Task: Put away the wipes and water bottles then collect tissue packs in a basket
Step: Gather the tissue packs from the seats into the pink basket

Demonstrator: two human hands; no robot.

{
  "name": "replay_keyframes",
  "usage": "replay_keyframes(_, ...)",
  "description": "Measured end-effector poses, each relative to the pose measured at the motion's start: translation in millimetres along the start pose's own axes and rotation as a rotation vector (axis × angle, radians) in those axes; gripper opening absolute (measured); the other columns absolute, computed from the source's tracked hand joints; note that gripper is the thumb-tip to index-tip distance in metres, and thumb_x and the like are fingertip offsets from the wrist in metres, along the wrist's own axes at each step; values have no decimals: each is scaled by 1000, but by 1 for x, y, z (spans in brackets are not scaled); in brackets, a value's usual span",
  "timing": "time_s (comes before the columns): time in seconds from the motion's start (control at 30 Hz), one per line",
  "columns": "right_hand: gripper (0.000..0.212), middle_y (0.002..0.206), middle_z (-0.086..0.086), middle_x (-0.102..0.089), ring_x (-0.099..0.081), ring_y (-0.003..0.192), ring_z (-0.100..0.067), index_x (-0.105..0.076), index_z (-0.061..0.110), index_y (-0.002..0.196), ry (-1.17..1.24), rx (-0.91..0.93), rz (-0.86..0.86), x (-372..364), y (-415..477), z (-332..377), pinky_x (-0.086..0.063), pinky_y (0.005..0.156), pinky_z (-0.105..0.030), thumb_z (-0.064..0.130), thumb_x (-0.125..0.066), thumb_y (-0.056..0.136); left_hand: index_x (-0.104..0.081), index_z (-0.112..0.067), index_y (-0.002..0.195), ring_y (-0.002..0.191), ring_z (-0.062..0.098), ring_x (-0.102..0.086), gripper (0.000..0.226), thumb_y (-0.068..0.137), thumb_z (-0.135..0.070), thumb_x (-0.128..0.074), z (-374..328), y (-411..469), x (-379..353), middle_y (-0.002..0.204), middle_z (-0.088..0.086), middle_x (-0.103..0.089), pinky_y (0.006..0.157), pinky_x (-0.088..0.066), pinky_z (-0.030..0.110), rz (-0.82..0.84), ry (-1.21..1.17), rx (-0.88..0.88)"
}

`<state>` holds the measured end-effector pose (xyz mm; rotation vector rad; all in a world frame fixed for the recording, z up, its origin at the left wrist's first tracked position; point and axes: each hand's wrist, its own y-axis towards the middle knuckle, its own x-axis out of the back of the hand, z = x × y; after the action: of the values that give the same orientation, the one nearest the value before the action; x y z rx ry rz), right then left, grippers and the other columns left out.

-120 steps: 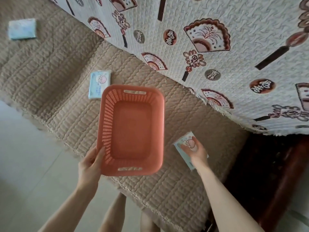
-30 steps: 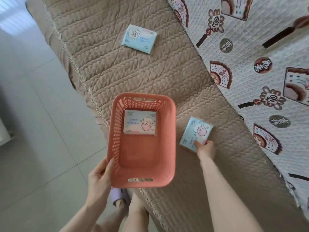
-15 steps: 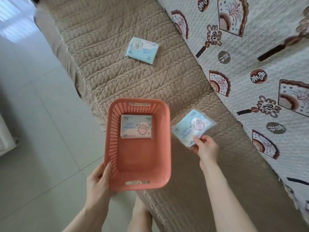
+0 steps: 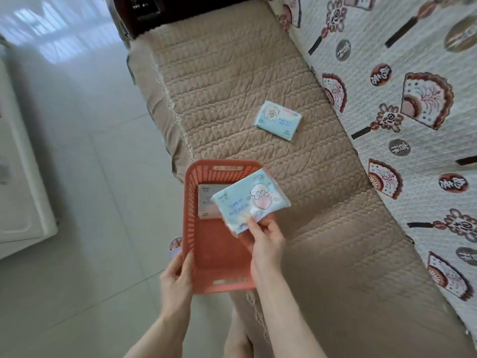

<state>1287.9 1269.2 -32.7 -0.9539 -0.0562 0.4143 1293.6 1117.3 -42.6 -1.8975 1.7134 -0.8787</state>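
Note:
My left hand (image 4: 178,276) grips the near left corner of an orange plastic basket (image 4: 189,215), which is held at the front edge of a sofa seat. My right hand (image 4: 263,237) pinches the lower edge of a light blue tissue pack (image 4: 251,201) with a cartoon dog, held tilted above the basket's right side. A second tissue pack (image 4: 206,202) lies flat inside the basket, partly hidden by the held one. A third tissue pack (image 4: 280,120) lies further along the seat, apart from both hands.
The tan quilted seat cover (image 4: 232,81) runs away from me. A patterned backrest cover (image 4: 413,99) rises on the right. Grey tiled floor (image 4: 90,177) lies to the left, with a white appliance (image 4: 18,177) at the far left and dark wood furniture (image 4: 154,11) beyond.
My right hand has lifted the tissue pack off the seat and carried it left over the basket. The view has shifted along the sofa, with the basket still in my left hand.

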Motion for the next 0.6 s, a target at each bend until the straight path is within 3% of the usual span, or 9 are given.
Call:
replay_keyframes(0.07, 15, 77, -8, -69, -66, 70, -17, -57, 4, 78, 18, -41, -27, -37, -1, -25, -57, 53, -27, -6, -62, 88, -70, -4, 101, 82, 17, -58, 17, 95, -10, -56, -17, 15, 11, 85, 9, -68, 76, -50, 31, 2, 0, -2)
replay_keyframes(0.13, 15, 79, -11, -65, -65, 68, -18, -55, 3, 78, 27, -75, -79, -65, 5, -43, -57, 52, -27, -8, -61, 88, -70, -4, 104, 79, 11, -62, 19, 95, -9, -54, -31, 23, 18, 88, 7, -71, 73, -53, 23, 21, 1, -1)
replay_keyframes(0.23, 20, 83, -16, -62, -63, 68, -20, -52, 3, 75, 25, -141, -151, -114, 20, -69, -58, 50, -27, -10, -60, 87, -71, -9, 101, 85, 16, -66, 20, 96, -7, -51, -58, 39, 35, 97, 12, -72, 74, -55, 22, 49, -25, 8)
replay_keyframes(0.33, 22, 77, -17, -61, -61, 59, -20, -54, 3, 72, 47, -231, -200, -159, 32, -82, -58, 56, -29, -12, -61, 86, -66, -5, 95, 59, 1, -66, 23, 97, 3, -44, -86, 53, 48, 71, 0, -73, 49, -49, 12, 122, -71, -22)
replay_keyframes(0.4, 19, 71, -13, -60, -60, 59, -20, -56, 1, 74, 72, -279, -189, -184, 37, -87, -58, 59, -28, -14, -60, 86, -63, -2, 95, 49, 0, -63, 23, 96, 6, -41, -100, 61, 57, 57, -5, -70, 42, -46, 11, 187, -104, -35)
replay_keyframes(0.47, 9, 72, -12, -59, -59, 64, -22, -61, -7, 89, 74, -287, -161, -205, 38, -89, -57, 58, -26, -15, -58, 86, -66, -5, 94, 60, 7, -67, 24, 96, 4, -44, -106, 77, 66, 63, -5, -72, 48, -49, 11, 142, -91, -47)
replay_keyframes(0.5, 16, 72, -12, -58, -60, 67, -23, -62, -11, 101, 58, -283, -145, -214, 39, -90, -58, 60, -26, -15, -57, 87, -69, -11, 93, 70, 12, -67, 25, 95, 2, -47, -106, 86, 71, 71, -4, -74, 56, -51, 13, 117, -69, -57)
replay_keyframes(0.6, 24, 77, -12, -60, -60, 87, -29, -59, -10, 114, -28, -277, -109, -230, 45, -85, -55, 80, -35, -12, -54, 91, -72, -18, 95, 80, 13, -67, 26, 95, -3, -51, -106, 106, 82, 85, 0, -76, 68, -54, 17, 90, -47, -51)
